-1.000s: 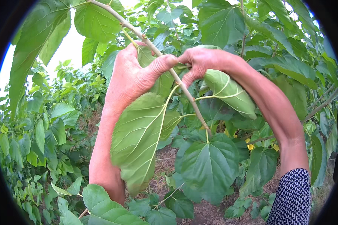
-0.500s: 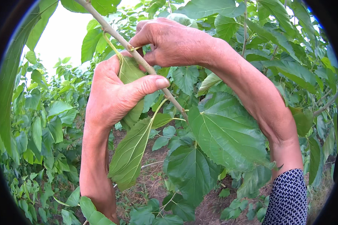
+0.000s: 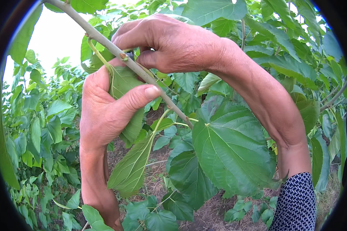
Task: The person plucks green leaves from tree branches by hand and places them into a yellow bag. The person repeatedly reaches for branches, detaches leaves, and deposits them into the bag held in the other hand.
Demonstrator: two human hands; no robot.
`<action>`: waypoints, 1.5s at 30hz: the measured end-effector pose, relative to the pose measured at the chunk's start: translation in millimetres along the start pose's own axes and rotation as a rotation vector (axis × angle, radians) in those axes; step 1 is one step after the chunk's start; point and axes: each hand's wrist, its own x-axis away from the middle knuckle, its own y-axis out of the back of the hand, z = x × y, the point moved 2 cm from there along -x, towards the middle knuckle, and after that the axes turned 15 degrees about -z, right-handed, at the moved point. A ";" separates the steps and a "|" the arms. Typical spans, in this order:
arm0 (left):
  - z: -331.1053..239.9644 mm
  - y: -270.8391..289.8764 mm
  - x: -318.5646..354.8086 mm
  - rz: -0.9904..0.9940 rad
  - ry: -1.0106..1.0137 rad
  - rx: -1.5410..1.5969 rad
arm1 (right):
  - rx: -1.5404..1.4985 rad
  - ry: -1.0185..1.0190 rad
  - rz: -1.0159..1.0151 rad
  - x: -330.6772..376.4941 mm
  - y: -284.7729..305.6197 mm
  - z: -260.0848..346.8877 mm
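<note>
A grey-brown branch (image 3: 100,36) slants from the upper left down to the middle. My left hand (image 3: 104,104) is closed around it, the thumb against its near side and the other fingers hidden behind. A green leaf (image 3: 124,82) lies between that thumb and forefinger, its stalk still joined to the branch. My right hand (image 3: 165,42) is above, its fingers curled in a pinch just behind the branch. Something small and dark (image 3: 130,54) shows by those fingertips, too little of it to name.
A large broad leaf (image 3: 231,142) hangs from the lower end of the branch, with a paler leaf (image 3: 133,167) seen from its underside beside it. Dense leafy plants (image 3: 38,134) surround my arms. Brown ground (image 3: 212,211) with dry litter shows below.
The branch and both hands have shifted slightly left in view. My right hand's fingers have moved up and left along the branch, and the small dark thing now shows more by them.
</note>
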 end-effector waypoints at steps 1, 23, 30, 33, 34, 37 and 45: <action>-0.6 0.3 1.6 -0.005 -0.011 -0.003 | -0.021 -0.102 0.096 3.8 -0.8 1.7; 60.6 -29.2 -18.1 0.180 0.136 -0.412 | 0.061 -0.999 0.365 99.1 40.9 0.8; 106.6 -54.0 -10.3 -0.079 0.460 0.244 | 0.050 -1.202 0.286 105.3 21.5 -10.3; 128.0 -49.7 -11.9 0.141 0.140 -0.360 | 0.464 -0.779 0.620 107.4 17.1 -4.2; 125.4 -52.3 -4.3 0.164 -0.075 -0.620 | 0.427 -0.668 0.678 116.3 15.8 -6.3; 121.7 -48.5 0.0 0.185 -0.230 -0.695 | 0.570 -0.411 0.689 110.6 11.2 6.0; 137.7 -33.0 48.0 0.291 -0.197 -0.873 | 0.654 -0.354 0.631 124.6 32.0 18.8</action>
